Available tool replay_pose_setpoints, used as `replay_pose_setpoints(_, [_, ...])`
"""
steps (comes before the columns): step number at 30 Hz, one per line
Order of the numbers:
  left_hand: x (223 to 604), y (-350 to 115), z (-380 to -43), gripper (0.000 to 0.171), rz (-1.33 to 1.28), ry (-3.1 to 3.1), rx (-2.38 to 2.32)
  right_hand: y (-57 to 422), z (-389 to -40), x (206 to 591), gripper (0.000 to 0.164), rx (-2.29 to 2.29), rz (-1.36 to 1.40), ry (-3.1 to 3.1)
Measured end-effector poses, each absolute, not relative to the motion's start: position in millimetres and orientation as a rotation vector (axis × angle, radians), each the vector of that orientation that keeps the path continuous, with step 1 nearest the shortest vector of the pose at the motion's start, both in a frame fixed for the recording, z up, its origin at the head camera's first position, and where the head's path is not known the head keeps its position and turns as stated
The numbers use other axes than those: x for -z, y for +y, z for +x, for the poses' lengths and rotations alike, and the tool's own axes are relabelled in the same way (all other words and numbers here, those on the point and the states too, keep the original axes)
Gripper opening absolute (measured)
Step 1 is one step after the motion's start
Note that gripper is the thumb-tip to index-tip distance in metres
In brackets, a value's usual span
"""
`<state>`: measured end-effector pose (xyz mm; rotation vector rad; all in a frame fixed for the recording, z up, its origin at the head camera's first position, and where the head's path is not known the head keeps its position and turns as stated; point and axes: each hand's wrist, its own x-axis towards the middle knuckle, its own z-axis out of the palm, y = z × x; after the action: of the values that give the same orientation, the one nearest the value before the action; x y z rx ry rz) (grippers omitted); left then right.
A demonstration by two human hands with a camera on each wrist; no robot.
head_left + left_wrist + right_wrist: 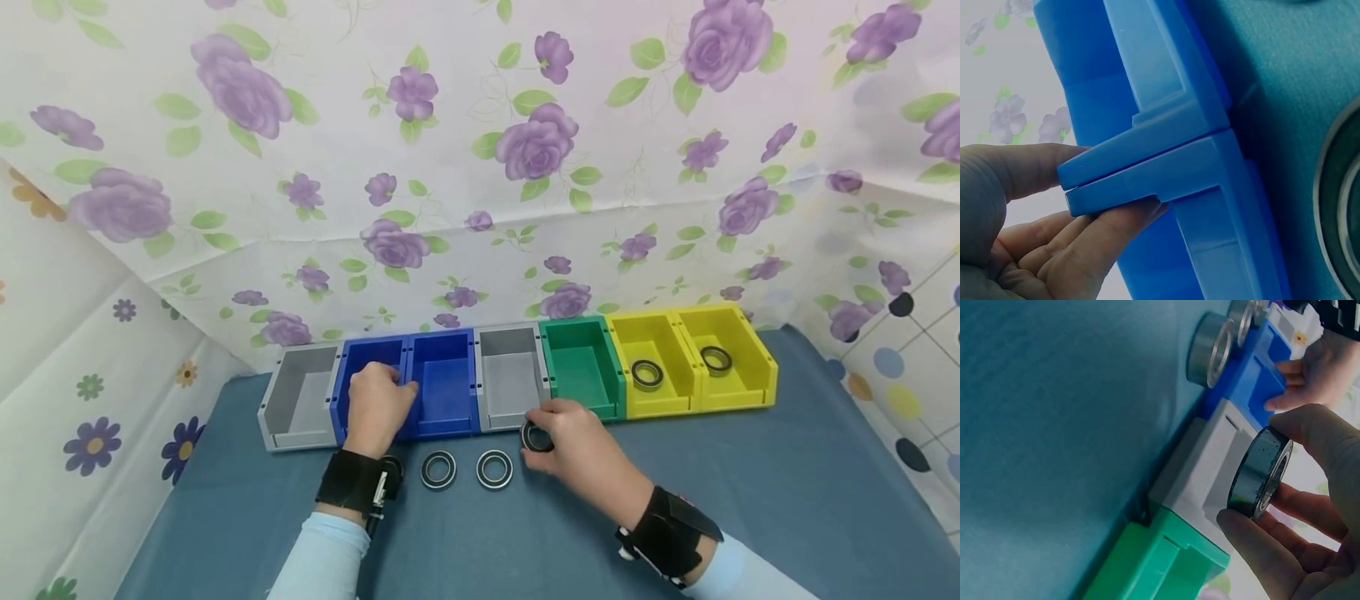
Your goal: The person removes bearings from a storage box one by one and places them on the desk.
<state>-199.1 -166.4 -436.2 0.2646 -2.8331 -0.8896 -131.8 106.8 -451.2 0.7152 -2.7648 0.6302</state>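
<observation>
Right hand [577,446]: thumb and fingers pinching the held bearing [535,437] by its outer rim, ring tilted on edge in the wrist view. Grip sits by the near right corner of the middle gray bin [512,383]. Right of that, the green bin [581,371], then two yellow bins [738,398] with one binned bearing [647,375] lying in each. Left of the grip: a row of three loose bearings [495,470] on the blue cloth [465,550], the farthest partly hidden behind the left wrist strap [350,481]. Left hand [378,404]: thumb and fingers pinching the adjoining walls of two blue bins [444,392]. Beyond it, leftmost, the end gray bin [300,437].
</observation>
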Motion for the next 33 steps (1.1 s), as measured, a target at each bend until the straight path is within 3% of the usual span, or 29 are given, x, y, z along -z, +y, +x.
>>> replay_pose_setpoints(7, [435, -166, -198, 0.03, 0.252, -2.828, 0.893, 105, -129, 462, 0.047, -0.539, 0.767, -2.846])
replay_pose_setpoints(16, [435, -167, -198, 0.022, 0.247, -2.835, 0.904, 104, -126, 470, 0.046, -0.534, 0.844, -2.914])
replay_pose_setpoints(23, [435, -167, -198, 0.03, 0.241, -2.825, 0.904, 104, -126, 473, 0.044, -0.499, 0.885, -2.932])
replay_pose_setpoints(33, [434, -167, -197, 0.017, 0.262, -2.824, 0.905, 104, -126, 480, 0.042, -0.504, 0.898, -2.941])
